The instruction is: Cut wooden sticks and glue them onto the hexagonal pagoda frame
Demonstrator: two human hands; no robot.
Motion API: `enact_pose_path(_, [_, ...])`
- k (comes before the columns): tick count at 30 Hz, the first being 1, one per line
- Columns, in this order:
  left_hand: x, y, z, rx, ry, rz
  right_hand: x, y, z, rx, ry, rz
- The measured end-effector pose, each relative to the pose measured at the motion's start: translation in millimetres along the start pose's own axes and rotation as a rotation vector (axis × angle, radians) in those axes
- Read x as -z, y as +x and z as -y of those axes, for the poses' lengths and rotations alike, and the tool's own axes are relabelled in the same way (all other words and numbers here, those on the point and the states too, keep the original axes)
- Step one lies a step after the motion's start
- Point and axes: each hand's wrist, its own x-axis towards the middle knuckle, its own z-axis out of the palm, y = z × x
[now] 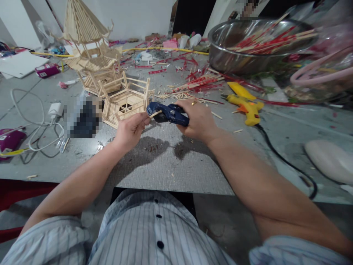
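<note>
My right hand (199, 119) is closed round a dark blue cutter (167, 112) held above the grey table (165, 162). My left hand (131, 129) pinches a short thin wooden stick (156, 113), whose far end sits in the cutter's jaws. Just beyond my hands stands a hexagonal frame of wooden sticks (125, 101), and behind it a tall stick-built pagoda model (88, 48).
A yellow glue gun (246, 105) with a black cord lies at right. A steel bowl (248, 44) holds red-tipped sticks; loose sticks (198, 86) litter the middle. A white charger and cable (53, 110) lie at left, a purple object (9, 140) at the left edge.
</note>
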Motion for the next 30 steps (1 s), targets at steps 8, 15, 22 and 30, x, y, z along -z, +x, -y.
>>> enact_pose_path(8, [-0.3,1.7,-2.2,-0.008,-0.027,-0.009,0.1,0.5,1.4,-0.028,-0.049,0.008])
enact_pose_path(15, [-3.3,3.6,-6.0,-0.014,-0.056,-0.035,3.6,0.9,9.3,-0.064,-0.132,0.068])
enact_pose_path(22, [-1.4,3.2,-9.1,-0.009,-0.056,-0.031,5.1,2.0,15.7,-0.132,-0.114,0.098])
enact_pose_path(30, [-3.5,2.4,-6.1,-0.008,-0.047,-0.049,5.4,3.3,20.3,-0.216,-0.104,0.132])
